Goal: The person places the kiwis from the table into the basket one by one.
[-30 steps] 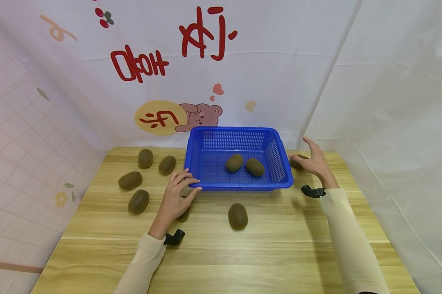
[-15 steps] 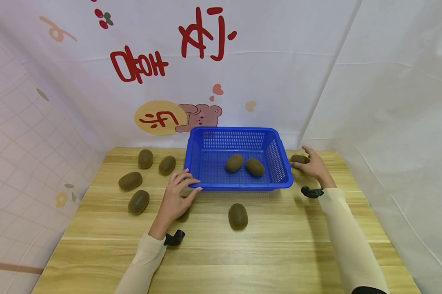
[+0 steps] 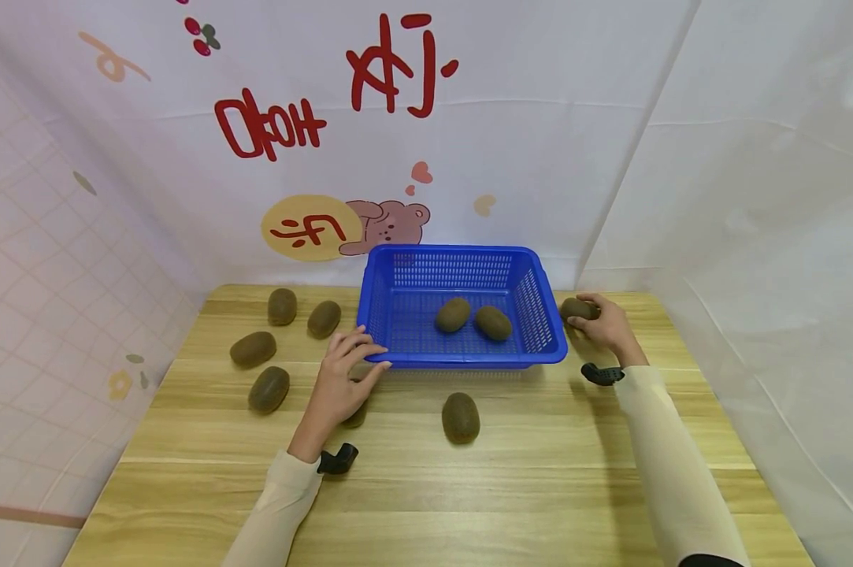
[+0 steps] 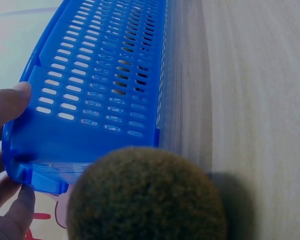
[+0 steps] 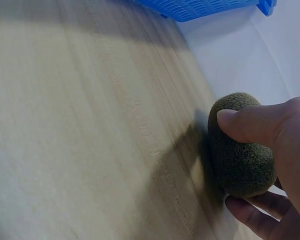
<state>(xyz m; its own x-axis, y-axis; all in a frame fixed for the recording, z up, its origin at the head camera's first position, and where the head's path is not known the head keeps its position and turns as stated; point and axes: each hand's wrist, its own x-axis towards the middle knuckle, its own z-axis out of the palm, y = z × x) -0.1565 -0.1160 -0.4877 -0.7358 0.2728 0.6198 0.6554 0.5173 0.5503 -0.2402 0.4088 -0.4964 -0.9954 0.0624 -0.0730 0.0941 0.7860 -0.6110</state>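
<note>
At the right of the blue plastic basket (image 3: 461, 360), my right hand (image 3: 613, 325) grips a brown fuzzy kiwi (image 3: 573, 309). The right wrist view shows the thumb across the kiwi (image 5: 242, 160) and fingers under its far side; it is close to the tabletop. My left hand (image 3: 339, 382) holds the basket's near left corner, thumb (image 4: 12, 105) on the outer wall and fingers over the rim. Two kiwis lie inside the basket, a left one (image 3: 453, 315) and a right one (image 3: 493, 323). Beneath my left hand another kiwi (image 3: 355, 415) is partly hidden.
Several loose kiwis (image 3: 268, 389) lie on the left of the wooden table (image 3: 511, 496). One more kiwi (image 3: 461, 418) sits in front of the basket. A white printed cloth (image 3: 525, 142) hangs behind, and cloth walls stand at both sides.
My right hand has come down onto the kiwi right of the basket, and its spread fingers have closed around it. The left hand and the basket have stayed in place.
</note>
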